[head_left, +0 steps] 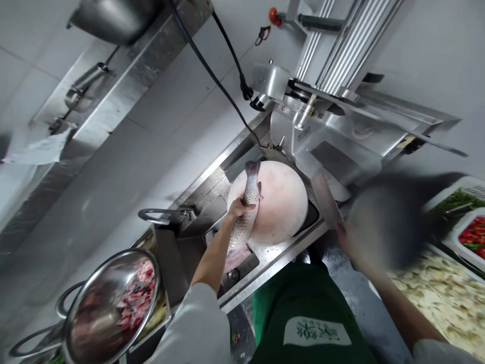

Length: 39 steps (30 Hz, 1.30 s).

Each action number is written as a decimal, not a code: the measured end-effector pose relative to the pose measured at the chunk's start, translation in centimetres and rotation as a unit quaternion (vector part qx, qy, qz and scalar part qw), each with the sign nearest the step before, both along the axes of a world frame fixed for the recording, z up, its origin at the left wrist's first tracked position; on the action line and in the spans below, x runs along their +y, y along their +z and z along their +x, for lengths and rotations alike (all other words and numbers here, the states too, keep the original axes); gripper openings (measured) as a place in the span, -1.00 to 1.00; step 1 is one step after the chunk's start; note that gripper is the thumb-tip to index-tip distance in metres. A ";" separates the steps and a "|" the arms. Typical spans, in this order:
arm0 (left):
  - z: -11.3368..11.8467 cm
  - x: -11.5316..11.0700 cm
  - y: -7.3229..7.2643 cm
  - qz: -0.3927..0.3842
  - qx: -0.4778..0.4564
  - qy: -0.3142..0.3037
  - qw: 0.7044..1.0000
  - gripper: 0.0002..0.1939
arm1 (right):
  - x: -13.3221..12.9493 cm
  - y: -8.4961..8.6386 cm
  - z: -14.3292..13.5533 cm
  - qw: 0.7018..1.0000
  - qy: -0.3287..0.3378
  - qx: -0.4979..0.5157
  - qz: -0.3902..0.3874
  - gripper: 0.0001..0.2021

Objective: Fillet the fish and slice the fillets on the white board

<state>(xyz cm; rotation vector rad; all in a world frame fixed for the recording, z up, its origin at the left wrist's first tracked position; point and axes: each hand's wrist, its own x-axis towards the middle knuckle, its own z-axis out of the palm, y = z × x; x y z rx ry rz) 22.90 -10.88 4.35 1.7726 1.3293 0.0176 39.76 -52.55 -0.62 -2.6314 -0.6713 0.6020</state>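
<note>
A whole scaly fish (243, 228) lies along the left side of a round white cutting board (282, 202), its dark tail at the far end and its near end past the board's edge. My left hand (239, 208) is closed around the middle of the fish, with the thumb across its side. To the right of the board, my right hand (346, 242) grips a cleaver (328, 199) by its handle, the broad blade tilted and apart from the fish. Pale pink fish flesh (235, 258) lies beyond the board's near left edge, partly hidden by my left arm.
A steel slicing machine (329, 131) stands behind the board. At lower left is a metal bowl (71, 303) with red meat pieces (138, 293). Trays with red peppers (473, 233) and pale slices (443, 298) stand at right. A dark round shape (397, 222) there is blurred.
</note>
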 end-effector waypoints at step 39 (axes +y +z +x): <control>-0.9 -5.4 -5.5 -0.289 -0.231 0.260 0.892 -0.59 | 10.9 1.9 0.6 0.996 0.046 0.066 0.035 -0.79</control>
